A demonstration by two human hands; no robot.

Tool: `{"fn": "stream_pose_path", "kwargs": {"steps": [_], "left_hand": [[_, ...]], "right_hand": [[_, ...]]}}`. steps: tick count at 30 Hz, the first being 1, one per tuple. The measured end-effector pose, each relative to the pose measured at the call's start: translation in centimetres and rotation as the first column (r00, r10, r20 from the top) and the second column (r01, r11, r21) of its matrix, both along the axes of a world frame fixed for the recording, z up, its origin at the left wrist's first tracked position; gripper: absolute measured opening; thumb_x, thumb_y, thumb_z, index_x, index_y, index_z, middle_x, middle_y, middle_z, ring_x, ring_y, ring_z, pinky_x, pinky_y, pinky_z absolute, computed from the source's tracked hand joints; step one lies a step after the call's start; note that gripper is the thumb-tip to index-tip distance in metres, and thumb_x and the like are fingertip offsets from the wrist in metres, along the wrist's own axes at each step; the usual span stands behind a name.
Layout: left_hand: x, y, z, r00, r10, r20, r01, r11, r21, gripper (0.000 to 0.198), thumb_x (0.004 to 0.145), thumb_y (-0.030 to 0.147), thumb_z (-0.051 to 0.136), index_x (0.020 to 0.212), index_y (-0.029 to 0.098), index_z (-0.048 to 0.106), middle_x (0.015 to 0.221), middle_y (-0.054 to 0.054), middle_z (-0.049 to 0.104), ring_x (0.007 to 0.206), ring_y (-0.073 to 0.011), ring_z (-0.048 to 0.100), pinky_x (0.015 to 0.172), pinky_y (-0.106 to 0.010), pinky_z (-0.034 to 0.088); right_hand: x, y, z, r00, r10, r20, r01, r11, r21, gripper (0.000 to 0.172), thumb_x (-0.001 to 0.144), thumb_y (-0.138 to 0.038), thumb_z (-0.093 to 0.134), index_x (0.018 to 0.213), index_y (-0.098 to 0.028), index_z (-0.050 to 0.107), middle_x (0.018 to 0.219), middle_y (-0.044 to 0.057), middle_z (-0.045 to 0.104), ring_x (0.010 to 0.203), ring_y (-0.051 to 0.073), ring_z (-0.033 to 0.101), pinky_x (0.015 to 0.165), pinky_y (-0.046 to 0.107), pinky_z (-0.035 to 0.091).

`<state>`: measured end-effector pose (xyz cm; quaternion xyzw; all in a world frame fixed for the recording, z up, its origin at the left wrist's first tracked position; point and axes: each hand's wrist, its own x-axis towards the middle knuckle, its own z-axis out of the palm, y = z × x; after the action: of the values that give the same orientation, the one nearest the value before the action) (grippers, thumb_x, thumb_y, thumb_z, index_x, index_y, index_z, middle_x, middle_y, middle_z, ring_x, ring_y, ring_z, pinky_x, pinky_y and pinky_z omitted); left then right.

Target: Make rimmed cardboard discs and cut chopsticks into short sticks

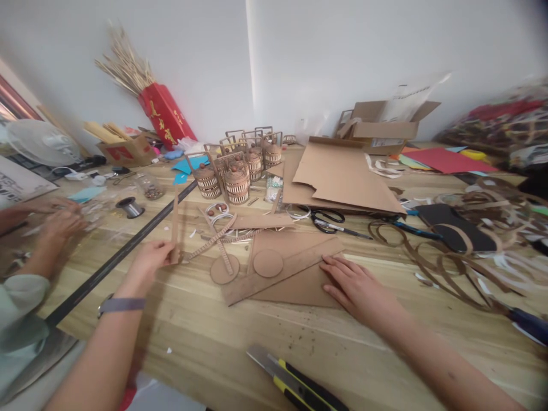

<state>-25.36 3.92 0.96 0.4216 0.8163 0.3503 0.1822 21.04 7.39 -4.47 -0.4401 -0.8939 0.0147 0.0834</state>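
My left hand [153, 261] pinches the lower end of a narrow cardboard strip [175, 220], which stands nearly upright above the table. My right hand [357, 285] lies with fingers stretched out on the right side of a brown cardboard sheet [291, 291], its fingertips at the end of a long flat strip [252, 287] that crosses the sheet at a slant. One cardboard disc [268, 263] rests on the sheet and strip. Another disc [220, 274], left of the sheet, has a ridged strip [225, 257] over it. A yellow and black utility knife [295, 379] lies nearest me, blade out.
Small woven lidded baskets [237, 182] with handles stand at the back. Behind my right hand are a large cardboard piece [342, 177], scissors [327, 221] and tangled brown strips [445, 262]. At left, a co-worker's hands [62, 220] are near a wire spool [130, 208].
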Motion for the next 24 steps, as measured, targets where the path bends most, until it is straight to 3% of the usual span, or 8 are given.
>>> {"fn": "stream_pose_path", "kwargs": {"steps": [3,7,11,13,17,24], "left_hand": [[2.1,-1.3,0.1,0.966,0.012,0.26,-0.032,0.997,0.076,0.012,0.079,0.02,0.052,0.07,0.017,0.058,0.061,-0.005,0.066,0.061,-0.0176,0.068,0.066,-0.029,0.057],[4.8,-2.8,0.8,0.881,-0.058,0.47,-0.013,0.989,0.146,0.002,0.076,0.019,0.059,0.075,0.017,0.059,0.07,-0.004,0.068,0.065,-0.0146,0.067,0.067,-0.026,0.057],[6.3,-3.3,1.6,0.763,-0.226,0.606,0.129,0.971,0.2,0.022,0.064,0.029,0.076,0.075,0.016,0.063,0.07,-0.002,0.066,0.06,-0.0124,0.06,0.057,-0.022,0.051],[6.6,-3.0,1.7,0.749,-0.278,0.601,0.175,0.959,0.224,0.031,0.057,0.036,0.081,0.074,0.016,0.064,0.067,0.0,0.063,0.059,-0.0114,0.057,0.054,-0.02,0.048],[6.9,-1.8,1.6,0.799,-0.275,0.535,0.181,0.958,0.224,0.037,0.053,0.043,0.082,0.073,0.017,0.064,0.062,0.001,0.06,0.058,-0.0112,0.054,0.055,-0.02,0.045],[7.0,-0.2,1.4,0.901,-0.26,0.349,0.213,0.963,0.168,0.029,0.069,0.044,0.067,0.078,0.016,0.066,0.064,-0.001,0.06,0.057,-0.0139,0.054,0.056,-0.024,0.044]], "right_hand": [[0.1,0.2,-0.2,1.0,0.004,-0.005,-0.004,1.0,-0.001,0.045,0.095,-0.041,0.045,0.128,-0.015,0.062,0.14,0.014,0.057,0.131,0.031,0.05,0.105,0.052,0.044],[0.2,0.2,-0.4,1.0,0.007,-0.016,-0.007,1.0,0.002,0.045,0.095,-0.042,0.045,0.127,-0.016,0.062,0.14,0.014,0.057,0.131,0.031,0.05,0.106,0.05,0.044],[0.1,0.1,-0.2,1.0,-0.005,-0.018,0.005,1.0,-0.003,0.044,0.095,-0.042,0.047,0.128,-0.016,0.061,0.14,0.013,0.057,0.131,0.03,0.05,0.106,0.049,0.044],[-0.1,0.2,0.2,1.0,0.002,-0.004,-0.002,1.0,-0.007,0.044,0.095,-0.04,0.048,0.128,-0.015,0.061,0.139,0.014,0.058,0.129,0.03,0.051,0.106,0.048,0.044],[-0.6,0.6,1.1,1.0,0.015,0.024,-0.015,1.0,0.013,0.044,0.094,-0.037,0.051,0.13,-0.013,0.059,0.14,0.015,0.057,0.123,0.031,0.054,0.102,0.047,0.046],[-2.0,2.3,2.1,0.998,0.03,0.05,-0.033,0.997,0.074,0.042,0.094,-0.034,0.052,0.131,-0.016,0.058,0.135,0.013,0.061,0.109,0.03,0.058,0.093,0.045,0.049]]}}
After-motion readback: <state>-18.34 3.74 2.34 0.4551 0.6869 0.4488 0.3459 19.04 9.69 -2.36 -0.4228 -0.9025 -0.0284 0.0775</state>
